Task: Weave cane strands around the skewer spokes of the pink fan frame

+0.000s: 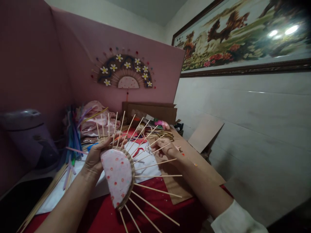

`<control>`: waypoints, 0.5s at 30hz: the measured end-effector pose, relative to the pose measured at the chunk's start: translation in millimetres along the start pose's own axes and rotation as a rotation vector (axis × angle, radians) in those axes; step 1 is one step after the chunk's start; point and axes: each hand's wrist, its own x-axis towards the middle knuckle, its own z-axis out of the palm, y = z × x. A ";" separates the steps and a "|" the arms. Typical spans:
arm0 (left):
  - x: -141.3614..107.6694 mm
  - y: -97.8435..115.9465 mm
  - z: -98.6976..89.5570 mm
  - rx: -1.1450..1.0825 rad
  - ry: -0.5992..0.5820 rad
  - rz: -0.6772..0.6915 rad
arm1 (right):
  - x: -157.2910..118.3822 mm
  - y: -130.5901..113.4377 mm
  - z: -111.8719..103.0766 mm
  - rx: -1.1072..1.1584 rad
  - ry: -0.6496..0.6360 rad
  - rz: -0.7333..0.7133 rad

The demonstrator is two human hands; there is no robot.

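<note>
My left hand [97,152] grips a half-round fan frame [119,178] by its upper left edge. Its base is a pale pink half-disc with red dots, tilted on its side, and a woven band of brown twine [132,170] runs along the curved rim. Thin wooden sticks [157,176] fan out from that rim. Beside the upper right sticks, my right hand [165,149] is closed with its fingers pinched near the stick tips. What lies between those fingers is too small to make out.
A finished fan with white flowers [127,65] hangs on the pink board. Pipe cleaners [71,132] and pink cloth [91,119] lie at the back left. Brown cardboard [201,168], white paper [148,166] and loose sticks [46,194] cover parts of the red tablecloth [155,197].
</note>
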 end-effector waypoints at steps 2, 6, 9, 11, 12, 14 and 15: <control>-0.5 -0.3 0.6 0.004 -0.003 0.001 | 0.4 5.3 13.7 0.031 -0.050 0.020; 1.7 -3.0 -1.8 -0.023 -0.013 0.011 | -4.8 18.0 30.6 0.144 -0.205 -0.054; 3.9 -5.7 -5.2 -0.040 -0.037 0.020 | -11.1 21.9 32.4 0.303 -0.415 -0.012; 4.6 -7.2 -6.0 -0.058 -0.045 0.038 | -16.1 20.5 31.5 0.391 -0.534 0.042; 4.6 -7.8 -5.8 -0.070 -0.045 0.047 | -18.4 19.2 31.0 0.414 -0.580 0.066; 4.5 -8.8 -4.7 -0.080 -0.036 0.058 | -22.1 16.6 30.6 0.433 -0.648 0.103; 4.4 -9.3 -3.9 -0.078 -0.029 0.054 | -23.3 15.7 30.7 0.436 -0.668 0.115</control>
